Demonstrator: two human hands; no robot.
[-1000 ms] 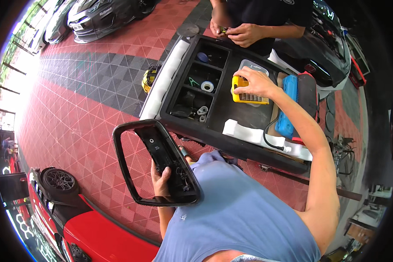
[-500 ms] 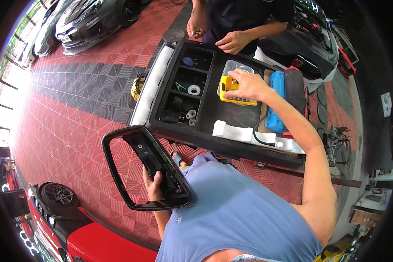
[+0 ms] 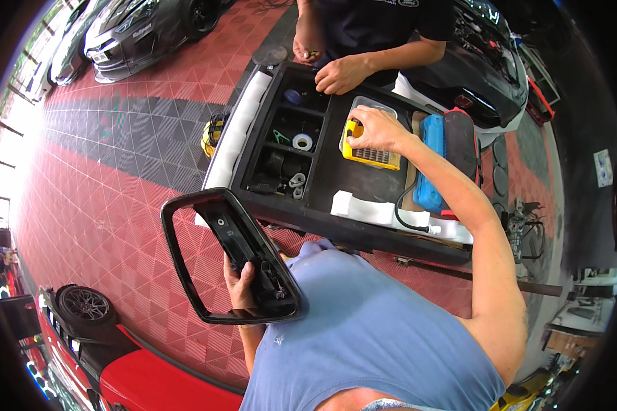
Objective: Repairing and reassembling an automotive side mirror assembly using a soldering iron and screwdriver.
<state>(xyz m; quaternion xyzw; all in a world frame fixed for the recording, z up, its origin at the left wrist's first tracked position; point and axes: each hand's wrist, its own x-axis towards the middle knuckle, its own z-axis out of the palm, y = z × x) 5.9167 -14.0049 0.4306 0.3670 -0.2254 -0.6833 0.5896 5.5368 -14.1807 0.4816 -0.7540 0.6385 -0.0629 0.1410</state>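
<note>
My left hand (image 3: pixel 240 281) is closed on a black side mirror housing (image 3: pixel 185 294), its thumb over the inner bracket. The housing is a hollow frame with no glass in it, held tilted against my shirt. On the black cart top, my right hand (image 3: pixel 378 129) reaches over a yellow tool-bit case (image 3: pixel 371 157) with rows of small slots. Fingers and thumb grip its left end. Part of the case is hidden under the hand. Beneath and behind it is a clear plastic box (image 3: pixel 371 103).
The black cart (image 3: pixel 322 222) has compartments with a white tape roll (image 3: pixel 302 142), a green clamp (image 3: pixel 280 137) and a blue item. A blue tool case (image 3: pixel 430 161) and white foam (image 3: pixel 353 205) lie on it. Opposite, a person's hand (image 3: pixel 344 74) reaches over the compartments. Cars stand around.
The other person's hand has moved left over the compartments. My right hand's fingers have shifted on the yellow case. My left hand still holds the mirror housing.
</note>
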